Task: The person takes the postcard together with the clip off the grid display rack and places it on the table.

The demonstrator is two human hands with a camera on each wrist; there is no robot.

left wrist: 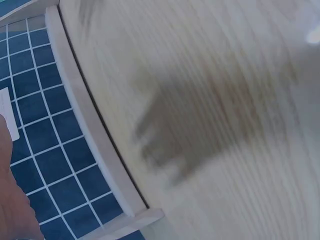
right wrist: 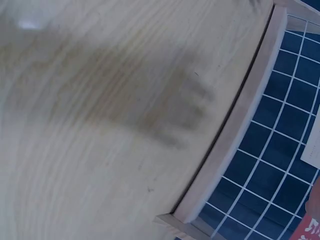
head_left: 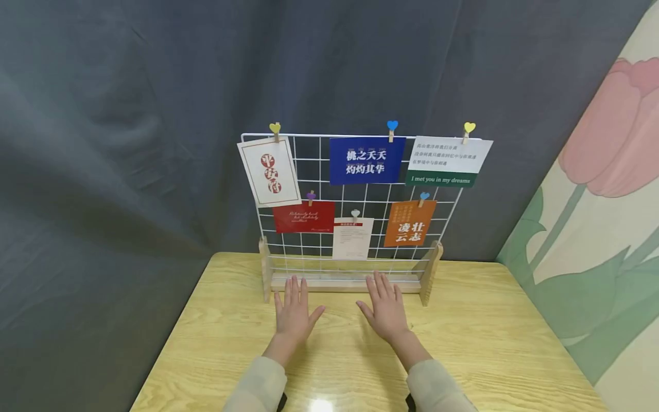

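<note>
My left hand (head_left: pixel 293 317) and right hand (head_left: pixel 387 313) are held over the table with fingers straight and spread, both empty. Just beyond them stands a white wire grid rack on a wooden base (head_left: pixel 342 284). Heart-topped clothespins hold several cards on it: a white card with red characters (head_left: pixel 270 171), a blue card (head_left: pixel 366 161), a white-and-green card (head_left: pixel 448 162), a red card (head_left: pixel 305 217), a small white card (head_left: pixel 352 240) and an orange card (head_left: pixel 410 223). Each wrist view shows a hand's shadow on the tabletop, with only part of the hand at the edge.
The wooden table (head_left: pixel 216 343) extends to both sides of the rack. A dark grey curtain (head_left: pixel 128 143) hangs behind and to the left. On the right is a panel with a large pink tulip (head_left: pixel 607 131).
</note>
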